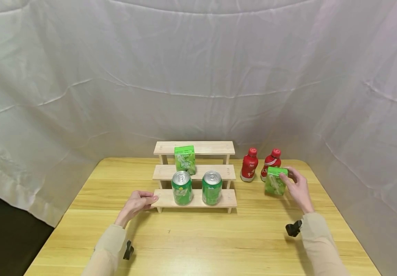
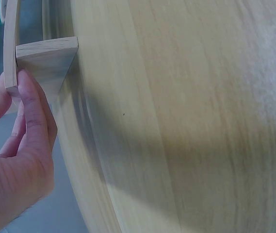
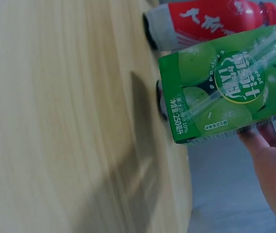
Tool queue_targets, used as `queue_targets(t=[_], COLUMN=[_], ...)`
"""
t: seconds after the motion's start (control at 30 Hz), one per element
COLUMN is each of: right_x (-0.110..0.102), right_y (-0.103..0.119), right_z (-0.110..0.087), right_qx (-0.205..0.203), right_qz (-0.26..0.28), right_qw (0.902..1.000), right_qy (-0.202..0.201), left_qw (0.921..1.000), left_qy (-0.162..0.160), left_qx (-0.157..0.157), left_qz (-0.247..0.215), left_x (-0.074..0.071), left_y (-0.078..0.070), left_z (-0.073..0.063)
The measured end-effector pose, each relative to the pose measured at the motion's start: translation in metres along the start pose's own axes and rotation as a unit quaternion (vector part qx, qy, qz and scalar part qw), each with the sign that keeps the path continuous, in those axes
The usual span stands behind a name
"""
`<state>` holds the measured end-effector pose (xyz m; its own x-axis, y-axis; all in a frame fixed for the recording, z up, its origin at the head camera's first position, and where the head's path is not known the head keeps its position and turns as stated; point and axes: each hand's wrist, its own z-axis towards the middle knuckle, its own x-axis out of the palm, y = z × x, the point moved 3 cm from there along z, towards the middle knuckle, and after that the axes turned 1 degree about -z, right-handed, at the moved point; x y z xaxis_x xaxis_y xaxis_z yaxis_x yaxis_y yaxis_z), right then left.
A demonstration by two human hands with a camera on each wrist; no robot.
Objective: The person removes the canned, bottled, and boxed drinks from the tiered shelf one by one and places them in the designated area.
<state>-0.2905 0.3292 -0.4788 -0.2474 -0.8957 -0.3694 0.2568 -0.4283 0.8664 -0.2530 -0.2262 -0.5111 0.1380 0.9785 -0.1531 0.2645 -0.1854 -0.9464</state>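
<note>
With its thumb and fingers, my left hand (image 1: 137, 204) pinches the left end of the lowest step of a wooden three-step rack (image 1: 195, 147). In the left wrist view the thumb lies on one face of the board (image 2: 10, 53) and fingers on the other. My right hand (image 1: 298, 188) grips a green grape juice box (image 1: 275, 181) by its side, in front of two red bottles. The right wrist view shows the juice box (image 3: 225, 82) held above the table, its shadow apart from it. A second green juice box (image 1: 185, 161) stands on the middle step.
Two green cans, one on the left (image 1: 182, 188) and one on the right (image 1: 212, 188), stand on the lowest step. The red bottles (image 1: 249, 165) (image 1: 271, 163) stand right of the rack. Grey cloth (image 1: 198, 84) hangs behind the wooden table (image 1: 198, 241).
</note>
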Motion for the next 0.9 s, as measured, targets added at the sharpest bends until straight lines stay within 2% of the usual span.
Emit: queue_targets(t=[0.5, 0.9], right_x=[-0.004, -0.014], right_y=[-0.021, -0.019], right_z=[0.008, 0.006], right_qx=[0.019, 0.055], right_qz=[-0.032, -0.048], right_qw=[0.998, 0.9947], right_qy=[0.05, 0.073], left_qw=[1.0, 0.9999], left_qy=[0.005, 0.011], left_qx=[0.003, 0.005], left_qz=[0.004, 0.005], left_x=[0.0, 0.0], left_y=[-0.001, 0.0], left_z=[-0.002, -0.001])
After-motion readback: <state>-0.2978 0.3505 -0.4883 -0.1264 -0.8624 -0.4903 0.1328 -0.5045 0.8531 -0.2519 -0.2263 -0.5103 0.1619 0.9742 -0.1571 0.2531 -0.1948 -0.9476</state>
